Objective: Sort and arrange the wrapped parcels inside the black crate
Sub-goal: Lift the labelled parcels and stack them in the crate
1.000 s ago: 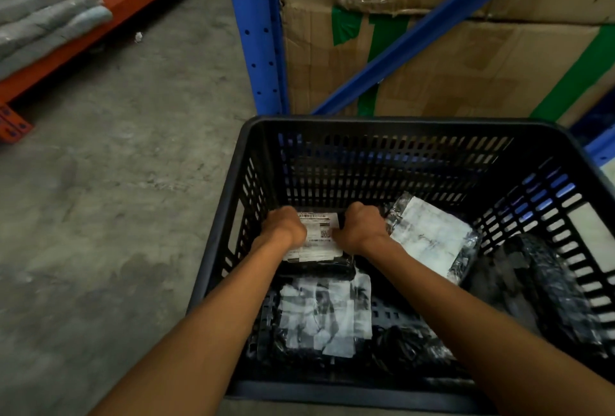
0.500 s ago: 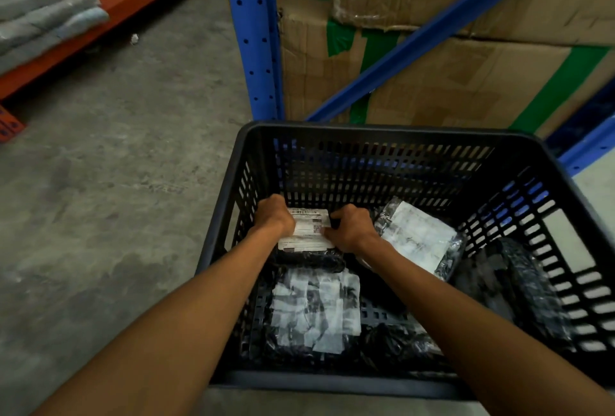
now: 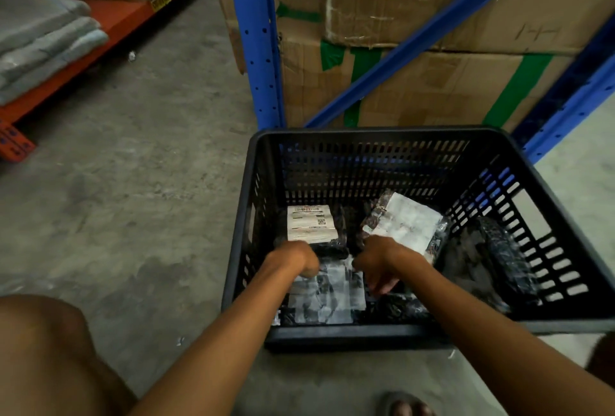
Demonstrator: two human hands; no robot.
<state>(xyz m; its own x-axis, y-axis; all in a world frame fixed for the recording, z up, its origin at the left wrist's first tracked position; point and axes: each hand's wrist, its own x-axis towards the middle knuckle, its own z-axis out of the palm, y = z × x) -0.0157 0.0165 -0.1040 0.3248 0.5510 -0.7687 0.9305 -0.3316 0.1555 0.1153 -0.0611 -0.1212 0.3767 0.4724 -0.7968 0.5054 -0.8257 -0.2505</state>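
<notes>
Black crate (image 3: pixel 372 335) stands on the concrete floor (image 3: pixel 133 215). Inside, at its near wall, left hand (image 3: pixel 294 257) and right hand (image 3: pixel 377 262) curl fingers around a white-patched parcel (image 3: pixel 327 295). Labelled parcel (image 3: pixel 311 224) lies beyond them.

Dim, flat warehouse light; your view bows at the edges (wide-angle), rack uprights (image 3: pixel 256 39) lean. Motion blur smears both hands and the near parcels; crate (image 3: pixel 382 136) interior murky.
</notes>
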